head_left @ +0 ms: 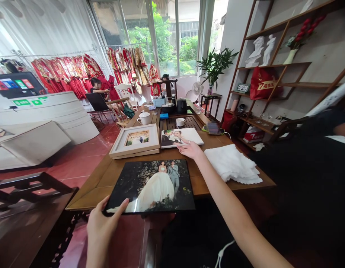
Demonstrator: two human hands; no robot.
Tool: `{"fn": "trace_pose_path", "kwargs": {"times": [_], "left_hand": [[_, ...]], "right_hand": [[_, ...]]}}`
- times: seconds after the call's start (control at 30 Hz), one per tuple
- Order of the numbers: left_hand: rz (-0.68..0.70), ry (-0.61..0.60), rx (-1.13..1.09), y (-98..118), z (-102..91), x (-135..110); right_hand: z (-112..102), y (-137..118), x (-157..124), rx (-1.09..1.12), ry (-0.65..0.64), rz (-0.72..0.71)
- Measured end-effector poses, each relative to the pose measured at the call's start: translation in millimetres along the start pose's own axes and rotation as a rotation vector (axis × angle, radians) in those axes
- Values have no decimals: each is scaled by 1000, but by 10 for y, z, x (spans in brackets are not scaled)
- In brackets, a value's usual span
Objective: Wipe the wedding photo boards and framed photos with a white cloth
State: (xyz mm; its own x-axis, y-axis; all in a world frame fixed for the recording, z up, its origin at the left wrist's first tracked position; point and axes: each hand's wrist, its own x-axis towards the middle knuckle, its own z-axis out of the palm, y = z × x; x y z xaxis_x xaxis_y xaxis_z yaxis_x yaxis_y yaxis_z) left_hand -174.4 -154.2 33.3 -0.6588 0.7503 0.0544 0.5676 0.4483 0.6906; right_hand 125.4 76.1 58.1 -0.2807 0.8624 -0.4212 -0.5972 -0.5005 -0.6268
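Note:
My left hand (102, 219) grips the near left corner of a glossy dark wedding photo panel (158, 186), thumb on its face. The panel lies flat at the near table edge, partly over it. My right hand (189, 149) is at the near edge of a white-bordered wedding photo panel (193, 137), fingers curled against that edge. Left of it, a pale wooden picture frame (116, 145) with a small couple photo lies on top of another frame. A white cloth (230, 163) lies crumpled right of my right forearm.
Farther along the wooden table (94, 186) stand a white teapot (144, 118), a white cup (180, 122), a black pot (181, 106) and a phone (214, 128). A person in black (306, 175) is close on the right. Wooden shelves (295, 67) stand behind. Two people sit farther back.

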Motion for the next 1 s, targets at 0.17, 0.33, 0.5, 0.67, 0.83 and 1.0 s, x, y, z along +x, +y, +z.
{"fn": "trace_pose_path", "kwargs": {"times": [0.17, 0.33, 0.5, 0.67, 0.83, 1.0], "left_hand": [[-7, -6, 7, 152, 152, -136], [12, -126, 9, 288, 84, -81], [98, -396, -75, 404, 23, 234], [19, -400, -188, 554, 109, 305], [-109, -481, -478, 693, 276, 246], [-82, -582, -612, 806, 491, 192]], "right_hand": [[23, -29, -187, -55, 33, -94], [-102, -101, -800, -140, -7, -372], [-720, -285, -1307, -937, 203, -1118], [-1450, -389, -1318, -1598, 601, -1168], [-1802, -412, -1231, -1913, 413, -734], [-1894, -392, -1366, -1999, 73, -657]]}}
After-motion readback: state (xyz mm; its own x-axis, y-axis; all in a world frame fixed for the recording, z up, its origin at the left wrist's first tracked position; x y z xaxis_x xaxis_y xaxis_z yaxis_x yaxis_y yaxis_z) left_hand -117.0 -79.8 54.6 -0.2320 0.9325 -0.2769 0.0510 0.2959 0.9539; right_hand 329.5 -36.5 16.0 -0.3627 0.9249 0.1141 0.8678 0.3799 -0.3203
